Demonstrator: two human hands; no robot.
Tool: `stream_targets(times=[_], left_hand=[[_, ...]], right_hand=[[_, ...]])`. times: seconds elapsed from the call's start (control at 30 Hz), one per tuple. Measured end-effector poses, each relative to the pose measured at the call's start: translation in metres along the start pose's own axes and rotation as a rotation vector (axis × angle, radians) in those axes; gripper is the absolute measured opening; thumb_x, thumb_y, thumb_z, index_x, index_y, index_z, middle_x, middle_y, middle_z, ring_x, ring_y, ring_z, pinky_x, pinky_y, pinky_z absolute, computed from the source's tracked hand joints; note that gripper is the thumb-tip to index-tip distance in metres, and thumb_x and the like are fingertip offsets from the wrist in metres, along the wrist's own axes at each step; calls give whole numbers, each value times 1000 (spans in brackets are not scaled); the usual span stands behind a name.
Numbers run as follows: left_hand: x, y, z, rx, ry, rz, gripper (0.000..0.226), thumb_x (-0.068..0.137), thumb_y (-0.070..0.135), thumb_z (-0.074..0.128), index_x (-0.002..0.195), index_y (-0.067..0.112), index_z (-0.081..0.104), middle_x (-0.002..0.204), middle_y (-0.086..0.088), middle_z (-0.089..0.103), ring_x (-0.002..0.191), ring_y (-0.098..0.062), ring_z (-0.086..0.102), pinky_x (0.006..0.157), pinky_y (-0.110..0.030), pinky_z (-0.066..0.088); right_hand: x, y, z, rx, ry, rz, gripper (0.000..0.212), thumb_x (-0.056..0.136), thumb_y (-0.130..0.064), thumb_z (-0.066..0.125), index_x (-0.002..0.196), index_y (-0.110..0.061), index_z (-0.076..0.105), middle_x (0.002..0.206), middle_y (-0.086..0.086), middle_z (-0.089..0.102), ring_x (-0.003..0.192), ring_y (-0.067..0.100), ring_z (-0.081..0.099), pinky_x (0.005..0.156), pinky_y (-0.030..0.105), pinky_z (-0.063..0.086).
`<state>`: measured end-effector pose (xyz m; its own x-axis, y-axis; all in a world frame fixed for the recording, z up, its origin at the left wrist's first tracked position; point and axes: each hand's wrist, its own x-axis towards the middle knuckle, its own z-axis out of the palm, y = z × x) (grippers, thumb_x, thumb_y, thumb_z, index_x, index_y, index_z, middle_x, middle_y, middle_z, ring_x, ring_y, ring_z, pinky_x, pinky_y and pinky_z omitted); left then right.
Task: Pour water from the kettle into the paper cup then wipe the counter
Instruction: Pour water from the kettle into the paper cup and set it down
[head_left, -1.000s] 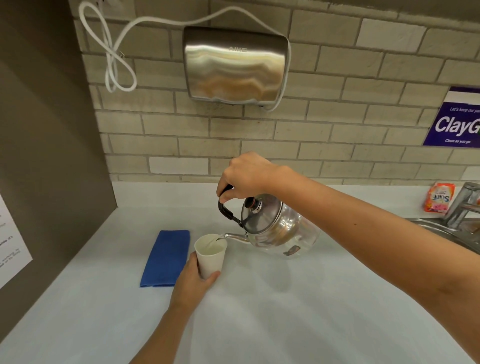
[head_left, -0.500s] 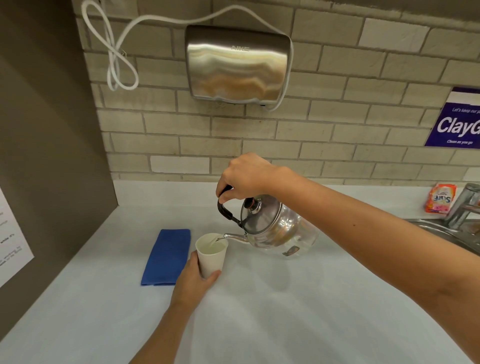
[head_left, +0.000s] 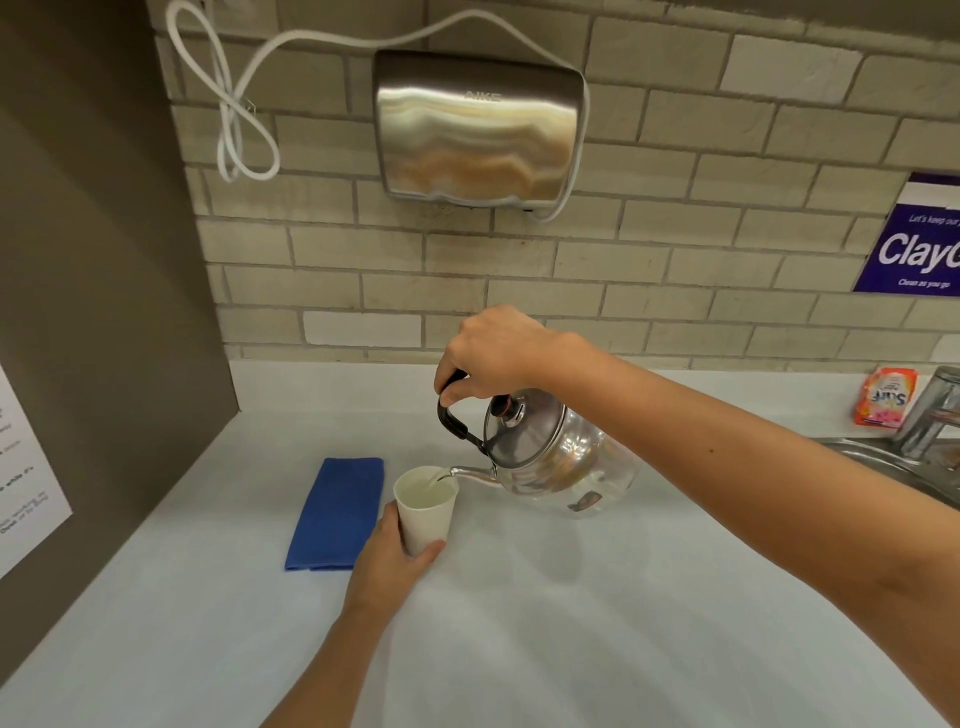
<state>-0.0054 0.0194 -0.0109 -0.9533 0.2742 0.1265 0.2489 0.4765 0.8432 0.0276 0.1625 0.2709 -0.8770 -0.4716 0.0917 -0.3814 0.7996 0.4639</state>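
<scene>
A white paper cup stands on the pale counter, and my left hand wraps its lower half from the near side. My right hand grips the black handle of a shiny steel kettle, which is tilted to the left above the counter. Its thin spout reaches over the cup's rim and a stream of water runs into the cup. A folded blue cloth lies flat just left of the cup.
A steel hand dryer with a looped white cable hangs on the brick wall behind. At the right are a sink edge, a tap and an orange packet. A brown panel bounds the counter's left side.
Both hands, the cup and the tilted kettle have stayed in the same pose while water keeps running; only the camera view has shifted slightly.
</scene>
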Motion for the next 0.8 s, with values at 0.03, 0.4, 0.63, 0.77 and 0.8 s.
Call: stream_targets(times=[0.03,0.4,0.63,0.77,0.8], left_hand=[[0,0,0,-2,-1,1,81,71,41,75,136,22,30,132,-4,52,118,-23,52,95,-40,47],[-2,3,-1,-9,1,1,81,71,40,75,136,22,30,133,-4,52,119,-22,51,96,-39,47],[-7,6,-5,-52,-5,29,77,72,39,74,135,27,31,129,1,54,114,-17,53,95,-37,48],[-8,10,-6,-56,-10,20,75,72,38,74,134,24,33,127,0,55,113,-17,54,96,-38,48],[-8,10,-6,-60,-11,18,75,72,38,74,134,24,33,127,0,55,113,-16,54,97,-38,48]], right_hand=[[0,0,0,-2,-2,1,29,88,-48,51,109,-32,65,92,-5,71,72,12,48,46,21,26],[4,0,2,-14,-17,0,29,88,-47,51,108,-31,65,90,-5,71,70,11,46,46,22,24],[-16,26,20,247,30,147,24,84,-52,55,103,-40,66,93,-15,72,67,5,47,49,21,29],[-31,57,36,481,69,361,22,81,-57,56,100,-49,64,97,-20,71,65,-2,48,54,20,33],[-32,65,39,517,77,408,23,81,-58,55,100,-51,64,99,-19,70,69,-1,51,57,22,35]])
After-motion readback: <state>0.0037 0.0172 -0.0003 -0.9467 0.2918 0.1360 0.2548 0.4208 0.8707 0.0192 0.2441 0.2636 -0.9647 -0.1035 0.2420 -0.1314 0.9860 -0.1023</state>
